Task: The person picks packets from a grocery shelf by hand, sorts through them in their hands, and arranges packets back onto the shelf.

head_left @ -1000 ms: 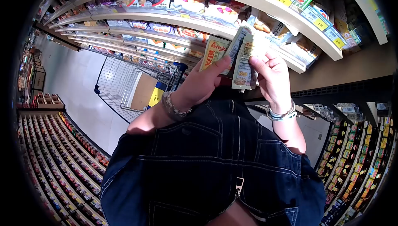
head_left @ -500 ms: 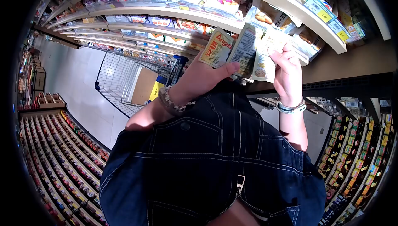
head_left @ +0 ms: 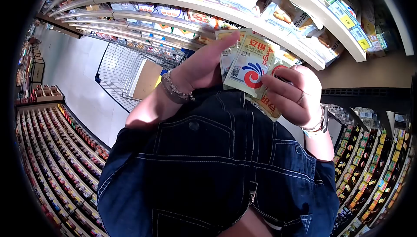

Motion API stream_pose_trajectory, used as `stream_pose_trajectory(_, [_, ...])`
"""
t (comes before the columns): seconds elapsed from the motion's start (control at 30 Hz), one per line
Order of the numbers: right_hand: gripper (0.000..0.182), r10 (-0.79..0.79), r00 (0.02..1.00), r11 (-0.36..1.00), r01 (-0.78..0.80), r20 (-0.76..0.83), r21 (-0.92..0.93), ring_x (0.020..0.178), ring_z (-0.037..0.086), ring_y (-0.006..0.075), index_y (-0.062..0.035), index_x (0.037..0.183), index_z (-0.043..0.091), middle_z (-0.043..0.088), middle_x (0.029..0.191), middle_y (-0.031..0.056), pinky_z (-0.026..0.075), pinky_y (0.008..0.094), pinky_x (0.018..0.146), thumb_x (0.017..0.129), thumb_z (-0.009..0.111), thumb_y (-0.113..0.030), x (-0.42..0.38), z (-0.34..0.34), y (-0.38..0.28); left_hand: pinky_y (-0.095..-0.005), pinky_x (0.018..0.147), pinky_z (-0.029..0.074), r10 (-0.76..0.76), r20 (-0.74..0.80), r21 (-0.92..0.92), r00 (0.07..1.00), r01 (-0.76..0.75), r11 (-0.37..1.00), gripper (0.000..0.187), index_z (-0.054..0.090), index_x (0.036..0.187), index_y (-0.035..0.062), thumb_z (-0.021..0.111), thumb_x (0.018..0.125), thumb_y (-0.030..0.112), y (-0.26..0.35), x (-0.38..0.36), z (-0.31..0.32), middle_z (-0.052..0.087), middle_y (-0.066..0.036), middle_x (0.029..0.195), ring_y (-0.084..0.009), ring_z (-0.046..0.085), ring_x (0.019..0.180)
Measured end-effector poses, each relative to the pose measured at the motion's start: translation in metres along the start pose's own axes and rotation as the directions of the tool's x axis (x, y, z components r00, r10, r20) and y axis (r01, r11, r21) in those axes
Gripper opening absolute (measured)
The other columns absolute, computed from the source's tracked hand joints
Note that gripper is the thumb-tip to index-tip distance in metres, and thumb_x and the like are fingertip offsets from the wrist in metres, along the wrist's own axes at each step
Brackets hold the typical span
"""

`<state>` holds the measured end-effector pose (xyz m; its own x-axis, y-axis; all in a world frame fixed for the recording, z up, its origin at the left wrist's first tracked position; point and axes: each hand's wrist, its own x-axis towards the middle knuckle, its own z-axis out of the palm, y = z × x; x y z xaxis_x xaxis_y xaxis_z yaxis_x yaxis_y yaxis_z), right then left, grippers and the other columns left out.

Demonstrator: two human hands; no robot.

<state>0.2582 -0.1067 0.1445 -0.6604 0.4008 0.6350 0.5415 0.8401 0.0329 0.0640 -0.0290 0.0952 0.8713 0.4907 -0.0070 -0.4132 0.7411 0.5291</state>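
Observation:
Several Angel yeast packets are fanned and overlapped in front of my chest. The top yeast packet faces me, pale with red lettering and a blue-and-red swirl. My left hand holds the packets by their left side, thumb raised along the upper edge and fingers hidden behind them. From the right, my right hand grips the packets with curled fingers over their lower right side. Another yeast packet pokes out below with red print on yellow. A bracelet shows on each wrist.
Close ahead, a shelf carries bagged food and price tags. To the left stands a wire shopping cart with a cardboard piece in it. More stocked racks line the lower left and right.
The packets have been turned and restacked, so a front with the swirl now faces me instead of printed backs. My right hand has moved lower, its fingers now curled over the packets.

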Motion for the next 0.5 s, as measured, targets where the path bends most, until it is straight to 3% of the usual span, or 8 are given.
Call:
stream_pose_trajectory(0.03, [0.020, -0.004, 1.000, 1.000, 0.004, 0.019, 0.003, 0.074, 0.055, 0.0185, -0.0067, 0.066, 0.056, 0.061, 0.088, 0.0050, 0.044, 0.0283, 0.053, 0.048, 0.062, -0.014, 0.000, 0.000, 0.000, -0.0330, 0.084, 0.047, -0.034, -0.018, 0.035, 0.999, 0.035, 0.999, 0.042, 0.044, 0.115, -0.0019, 0.049, 0.087, 0.028, 0.000, -0.002, -0.001, 0.057, -0.013, 0.106, -0.0205, 0.055, 0.099])
stream_pose_trajectory(0.13, [0.021, 0.022, 0.999, 0.999, -0.024, 0.043, 0.042, 0.075, 0.055, 0.0207, -0.0065, 0.067, 0.058, 0.059, 0.089, 0.0072, 0.045, 0.0297, 0.055, 0.049, 0.062, -0.015, -0.004, 0.000, 0.002, -0.0321, 0.085, 0.047, 0.041, -0.078, 0.442, 0.996, -0.002, 0.897, 0.040, 0.046, 0.114, -0.0011, 0.060, 0.081, 0.017, -0.006, -0.005, 0.001, 0.058, -0.012, 0.104, -0.0188, 0.055, 0.099])
stream_pose_trajectory(0.2, [0.022, 0.090, 0.996, 0.990, -0.092, 0.020, 0.112, 0.075, 0.056, 0.0226, -0.0063, 0.068, 0.059, 0.058, 0.089, 0.0089, 0.046, 0.0317, 0.057, 0.049, 0.063, -0.016, -0.010, -0.001, 0.002, -0.0320, 0.082, 0.049, 0.054, -0.134, 0.359, 0.990, -0.002, 0.933, 0.039, 0.045, 0.114, -0.0016, 0.060, 0.080, 0.012, -0.005, -0.005, -0.001, 0.058, -0.013, 0.103, -0.0193, 0.057, 0.095])
stream_pose_trajectory(0.27, [0.025, 0.119, 0.990, 0.992, -0.117, -0.069, 0.041, 0.080, 0.055, 0.0246, -0.0089, 0.072, 0.062, 0.055, 0.093, 0.0084, 0.047, 0.0378, 0.068, 0.050, 0.072, -0.016, -0.020, -0.003, 0.004, -0.0319, 0.080, 0.051, 0.062, -0.188, 0.274, 0.980, -0.008, 0.962, 0.038, 0.045, 0.113, -0.0021, 0.059, 0.079, 0.006, -0.002, -0.004, -0.005, 0.058, -0.013, 0.101, -0.0199, 0.059, 0.092])
stream_pose_trajectory(0.33, [0.027, 0.185, 0.964, 0.982, -0.189, -0.191, 0.000, 0.084, 0.054, 0.0236, -0.0120, 0.074, 0.065, 0.053, 0.092, 0.0057, 0.047, 0.0398, 0.076, 0.049, 0.075, -0.015, -0.031, -0.002, -0.001, -0.0325, 0.078, 0.052, 0.138, -0.162, 0.299, 0.977, -0.085, 0.951, 0.037, 0.042, 0.115, -0.0030, 0.055, 0.081, 0.004, -0.002, -0.003, -0.011, 0.057, -0.017, 0.104, -0.0219, 0.059, 0.092])
stream_pose_trajectory(0.43, [0.027, 0.230, 0.924, 0.973, -0.208, -0.306, 0.103, 0.087, 0.053, 0.0230, -0.0136, 0.075, 0.066, 0.051, 0.087, 0.0039, 0.044, 0.0419, 0.084, 0.049, 0.075, -0.014, -0.038, 0.003, -0.005, -0.0340, 0.082, 0.050, 0.163, -0.076, 0.321, 0.984, -0.131, 0.938, 0.036, 0.039, 0.118, -0.0042, 0.048, 0.085, 0.006, 0.000, -0.003, -0.005, 0.055, -0.020, 0.107, -0.0249, 0.058, 0.096])
stream_pose_trajectory(0.5, [0.024, 0.297, 0.930, 0.944, -0.251, -0.218, 0.213, 0.086, 0.053, 0.0229, -0.0126, 0.075, 0.066, 0.050, 0.083, 0.0038, 0.043, 0.0431, 0.086, 0.052, 0.075, -0.015, -0.037, -0.005, -0.005, -0.0381, 0.084, 0.049, 0.130, -0.066, 0.255, 0.989, -0.109, 0.961, 0.041, 0.034, 0.121, -0.0061, 0.046, 0.084, 0.008, -0.005, 0.000, -0.006, 0.052, -0.024, 0.110, -0.0313, 0.054, 0.101])
